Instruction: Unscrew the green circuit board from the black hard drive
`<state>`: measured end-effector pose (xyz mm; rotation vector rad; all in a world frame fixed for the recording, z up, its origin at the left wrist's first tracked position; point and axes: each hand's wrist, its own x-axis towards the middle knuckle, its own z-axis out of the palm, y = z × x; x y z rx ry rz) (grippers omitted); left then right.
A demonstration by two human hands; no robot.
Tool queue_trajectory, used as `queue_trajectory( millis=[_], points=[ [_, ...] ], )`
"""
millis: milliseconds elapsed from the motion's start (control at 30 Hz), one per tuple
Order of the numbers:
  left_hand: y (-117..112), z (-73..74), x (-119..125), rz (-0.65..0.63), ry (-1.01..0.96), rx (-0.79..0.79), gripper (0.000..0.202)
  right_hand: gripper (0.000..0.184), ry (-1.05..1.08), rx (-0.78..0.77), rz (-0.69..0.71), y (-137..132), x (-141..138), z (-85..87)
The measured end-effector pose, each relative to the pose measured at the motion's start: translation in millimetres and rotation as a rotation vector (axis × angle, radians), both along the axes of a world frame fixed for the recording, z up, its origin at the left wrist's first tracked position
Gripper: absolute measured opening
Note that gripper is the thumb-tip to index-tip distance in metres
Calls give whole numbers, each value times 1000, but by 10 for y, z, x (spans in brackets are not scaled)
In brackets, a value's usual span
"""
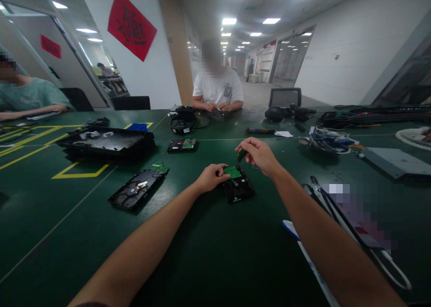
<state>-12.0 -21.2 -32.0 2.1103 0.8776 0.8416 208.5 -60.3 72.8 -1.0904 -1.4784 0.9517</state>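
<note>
A black hard drive [238, 190] with a green circuit board [233, 172] on its upper side lies on the green table in front of me. My left hand [213, 177] grips the drive by its left edge, thumb on top near the board. Above the drive's far right corner, my right hand [256, 154] is closed around a small screwdriver [241, 154] with a yellow and black handle. Its tip points down towards the drive; whether it touches cannot be made out. A few tiny pieces, perhaps screws, lie just right of the drive.
Left of me are another hard drive [136, 188], a smaller board-faced drive [182, 145] and stacked black trays [107, 141]. To the right lie a cable bundle [328, 141], a grey metal box [399, 163] and a lanyard [332, 208]. Across the table sits a person [218, 89].
</note>
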Motion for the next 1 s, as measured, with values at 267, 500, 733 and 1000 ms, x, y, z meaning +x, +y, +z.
queue_trajectory(
  millis=[267,500,733,1000],
  points=[
    [-9,-1,6,-3,-14,6,40,27,23,11,69,23,-8,-31],
    [0,-9,12,5,-18,-22,38,19,-12,5,-45,11,-8,-23],
    [11,-27,3,-5,-24,0,39,26,29,4,20,20,-21,-42],
    [4,-17,3,0,-15,-4,38,24,11,12,4,2,-40,-21]
  ],
)
